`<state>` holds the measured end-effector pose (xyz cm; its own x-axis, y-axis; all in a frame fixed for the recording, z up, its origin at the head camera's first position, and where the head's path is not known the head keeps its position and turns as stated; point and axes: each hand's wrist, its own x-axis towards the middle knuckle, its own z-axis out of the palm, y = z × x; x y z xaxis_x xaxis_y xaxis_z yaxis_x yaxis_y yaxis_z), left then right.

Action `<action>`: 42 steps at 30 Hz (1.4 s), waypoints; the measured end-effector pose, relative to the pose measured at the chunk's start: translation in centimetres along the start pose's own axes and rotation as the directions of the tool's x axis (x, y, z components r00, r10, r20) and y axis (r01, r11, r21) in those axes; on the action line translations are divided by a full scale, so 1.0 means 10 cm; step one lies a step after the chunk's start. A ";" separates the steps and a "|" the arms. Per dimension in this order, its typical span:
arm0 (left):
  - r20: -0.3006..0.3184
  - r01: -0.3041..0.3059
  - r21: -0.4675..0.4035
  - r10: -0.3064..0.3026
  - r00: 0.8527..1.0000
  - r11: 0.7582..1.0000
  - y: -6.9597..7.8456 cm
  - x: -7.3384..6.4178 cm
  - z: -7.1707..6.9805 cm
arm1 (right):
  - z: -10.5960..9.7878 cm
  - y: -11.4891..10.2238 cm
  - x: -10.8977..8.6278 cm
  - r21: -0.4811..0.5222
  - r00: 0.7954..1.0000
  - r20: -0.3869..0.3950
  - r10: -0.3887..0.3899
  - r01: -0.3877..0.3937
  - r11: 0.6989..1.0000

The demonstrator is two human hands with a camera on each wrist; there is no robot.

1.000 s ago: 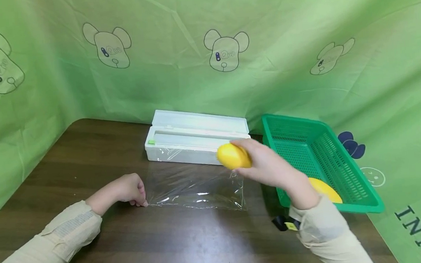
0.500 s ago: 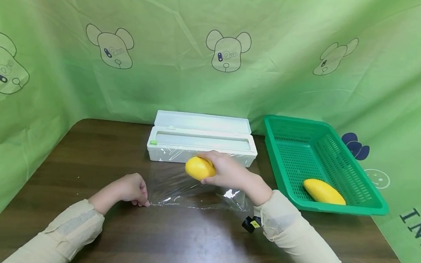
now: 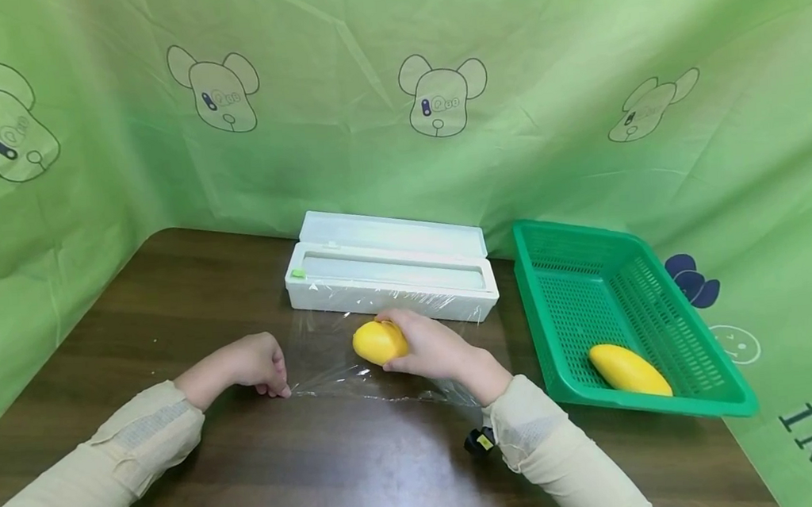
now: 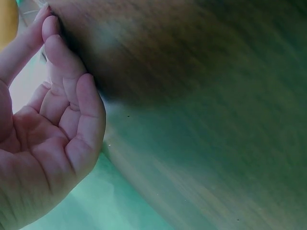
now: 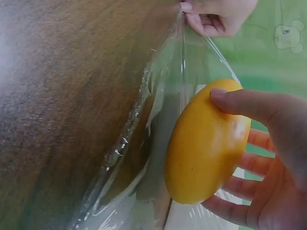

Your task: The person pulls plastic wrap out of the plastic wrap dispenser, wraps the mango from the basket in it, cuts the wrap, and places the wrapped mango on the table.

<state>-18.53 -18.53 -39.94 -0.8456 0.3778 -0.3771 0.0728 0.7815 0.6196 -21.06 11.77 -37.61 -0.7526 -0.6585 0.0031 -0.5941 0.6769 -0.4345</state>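
Observation:
Clear plastic wrap [image 3: 329, 363] stretches over the tabletop from a white wrap dispenser box [image 3: 380, 293] whose lid stands raised. My left hand [image 3: 261, 367] pinches the near left corner of the wrap between thumb and forefinger; the left wrist view shows the other fingers curled. A yellow mango [image 3: 379, 342] is in my right hand [image 3: 435, 348], over the middle of the wrap. In the right wrist view, thumb and fingers grip the mango [image 5: 206, 148] on opposite sides. Whether its underside touches the wrap cannot be told.
To the right stands a green basket [image 3: 541, 338] with a second mango [image 3: 630, 369] inside. A green printed cloth [image 3: 341, 155] hangs behind the wooden table [image 3: 308, 468]. A black strap [image 3: 480, 442] sits at my right wrist.
My right hand has carried the mango leftward from near the basket, then lower over the wrap. My left hand keeps its pinch on the corner, almost unmoved.

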 end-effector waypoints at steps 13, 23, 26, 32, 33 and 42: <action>-0.013 -0.007 -0.003 0.007 1.000 1.000 -0.01 -0.01 0.01 | 0.08 0.04 0.02 -0.032 1.000 0.014 -0.012 0.013 0.999; -0.034 -0.031 -0.025 0.030 0.999 0.999 -0.03 -0.04 0.03 | 0.09 0.02 0.00 -0.057 0.998 -0.032 -0.054 0.052 0.997; -0.051 -0.035 -0.016 0.035 0.998 0.999 -0.04 -0.06 0.03 | 0.08 0.02 0.00 -0.068 0.998 -0.029 -0.053 0.051 0.996; -0.060 -0.094 -0.036 0.092 0.994 0.995 -0.03 -0.11 0.00 | 0.09 0.03 -0.02 -0.086 0.999 -0.002 -0.046 0.046 0.995; -0.063 -0.109 -0.047 0.106 0.992 0.993 -0.03 -0.12 -0.01 | 0.09 0.03 -0.02 -0.091 0.999 -0.002 -0.048 0.048 0.995; -0.099 -0.186 -0.163 0.171 0.980 0.969 0.07 -0.18 -0.10 | 0.08 0.05 -0.02 -0.117 0.996 -0.025 -0.091 0.087 0.989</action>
<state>-17.48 -19.11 -38.16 -0.8688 0.4549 -0.1955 0.1415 0.6064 0.7825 -20.95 11.96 -38.54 -0.7022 -0.7090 0.0648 -0.6867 0.6505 -0.3243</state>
